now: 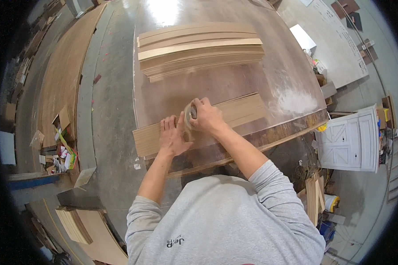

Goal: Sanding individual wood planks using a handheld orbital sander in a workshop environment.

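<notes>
A long stack of thin wooden strips (241, 108) lies across the near part of the work table. My right hand (206, 115) grips a roll of clear tape (189, 119), standing on edge over the middle of these strips. Just left of the roll, my left hand (172, 136) presses on the strips with its fingers stretched out. The thumb side of that hand is close beside the tape. Where the tape meets the wood is hard to make out under my hands.
Farther back on the table (163, 99) sits a larger pile of wooden strips (199, 48). White dust (296, 102) covers the table's right side. A white cabinet door panel (349, 141) stands at the right. Boxes and scraps (63, 152) lie at the left.
</notes>
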{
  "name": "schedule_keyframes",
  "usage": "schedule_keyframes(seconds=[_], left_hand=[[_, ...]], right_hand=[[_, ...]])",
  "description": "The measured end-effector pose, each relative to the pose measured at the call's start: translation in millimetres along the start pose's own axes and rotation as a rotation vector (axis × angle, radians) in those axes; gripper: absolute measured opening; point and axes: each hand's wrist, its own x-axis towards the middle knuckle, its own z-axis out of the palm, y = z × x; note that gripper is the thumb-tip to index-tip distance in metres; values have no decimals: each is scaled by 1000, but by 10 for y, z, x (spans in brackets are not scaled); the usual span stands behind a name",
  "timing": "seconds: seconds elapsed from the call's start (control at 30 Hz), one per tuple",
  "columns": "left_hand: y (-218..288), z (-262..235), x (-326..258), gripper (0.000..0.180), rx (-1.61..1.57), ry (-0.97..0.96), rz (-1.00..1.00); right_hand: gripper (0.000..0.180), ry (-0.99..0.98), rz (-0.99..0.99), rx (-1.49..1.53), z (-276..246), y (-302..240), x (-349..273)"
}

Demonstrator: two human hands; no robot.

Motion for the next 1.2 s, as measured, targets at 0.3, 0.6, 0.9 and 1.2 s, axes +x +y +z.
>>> schedule_keyframes(seconds=[0.3, 0.6, 0.9, 1.2], left_hand=[[30, -31, 43, 123, -6, -56, -23], [-37, 47, 2, 130, -22, 39, 51], [42, -3, 55, 126, -18, 14, 7], [202, -174, 78, 121, -16, -102, -74]], right_hand=[[52, 201, 203, -107, -396, 1030, -28], [46, 103, 9, 53, -96, 487, -429], [59, 363, 295, -71, -1037, 2471, -436], [61, 386, 579, -12, -1356, 3885, -561]])
